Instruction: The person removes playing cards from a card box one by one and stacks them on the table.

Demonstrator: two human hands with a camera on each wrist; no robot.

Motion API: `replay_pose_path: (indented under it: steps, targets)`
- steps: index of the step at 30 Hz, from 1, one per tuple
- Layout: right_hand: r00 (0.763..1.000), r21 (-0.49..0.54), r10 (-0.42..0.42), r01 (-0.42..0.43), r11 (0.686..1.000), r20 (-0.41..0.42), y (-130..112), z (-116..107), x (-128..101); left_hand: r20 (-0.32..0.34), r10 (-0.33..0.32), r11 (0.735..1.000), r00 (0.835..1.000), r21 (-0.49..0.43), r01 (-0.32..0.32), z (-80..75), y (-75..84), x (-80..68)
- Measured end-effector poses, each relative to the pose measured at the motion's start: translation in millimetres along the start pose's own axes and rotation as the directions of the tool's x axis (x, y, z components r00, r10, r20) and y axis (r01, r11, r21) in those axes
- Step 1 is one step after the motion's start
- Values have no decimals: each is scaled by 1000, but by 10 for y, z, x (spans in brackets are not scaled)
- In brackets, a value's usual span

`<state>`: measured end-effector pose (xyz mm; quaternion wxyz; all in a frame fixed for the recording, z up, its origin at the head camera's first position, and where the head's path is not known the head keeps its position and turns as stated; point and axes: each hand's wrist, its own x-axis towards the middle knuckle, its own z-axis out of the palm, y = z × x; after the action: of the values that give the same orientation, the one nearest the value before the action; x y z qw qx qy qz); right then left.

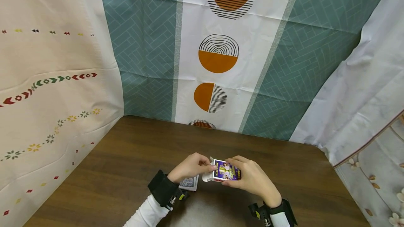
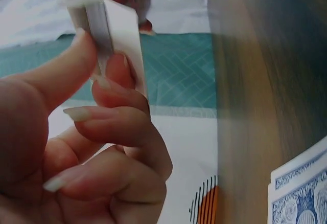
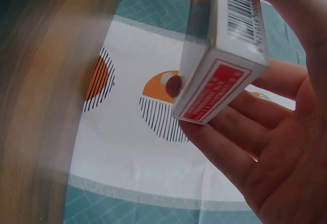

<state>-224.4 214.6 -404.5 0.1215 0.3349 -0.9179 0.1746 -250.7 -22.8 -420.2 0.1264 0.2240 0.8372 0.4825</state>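
Both hands meet above the near edge of the brown surface [image 1: 132,157] in the head view: the right hand [image 1: 252,179] wraps its fingers round a card box [image 1: 224,171] with a purple printed face, and the left hand [image 1: 189,167] pinches the box's white flap end. Just under the left wrist, a small stack of blue-backed cards [image 1: 189,183] lies on the surface near that same edge. Patterned cloths hang behind the far edge.

From the left wrist, the left hand's thumb and curled fingers [image 2: 120,93] pinch the white flap [image 2: 120,35], with the blue-backed cards [image 2: 301,193] lying at the lower right.

From the right wrist, the right hand's fingers [image 3: 240,147] cradle the card box [image 3: 225,55], showing its barcode and red-labelled end.
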Motion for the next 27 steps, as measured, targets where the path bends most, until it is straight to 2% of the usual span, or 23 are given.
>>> replay_pose_path:
  steps: [5, 12, 27]
  targets:
    - [999, 4, -29, 29, 1000, -35, -9, -3, 6, 18, 10, 1000, 1000, -22, -10, -53, -44, 7]
    - [999, 10, -16, 17, 1000, -29, -11, -7, 9, 105, 14, 983, 994, -181, 5, -113, -61, 3]
    - [999, 26, 44, -44, 999, -4, 24, -22, -4, 135, -3, 960, 991, -277, 41, -245, -94, -30]
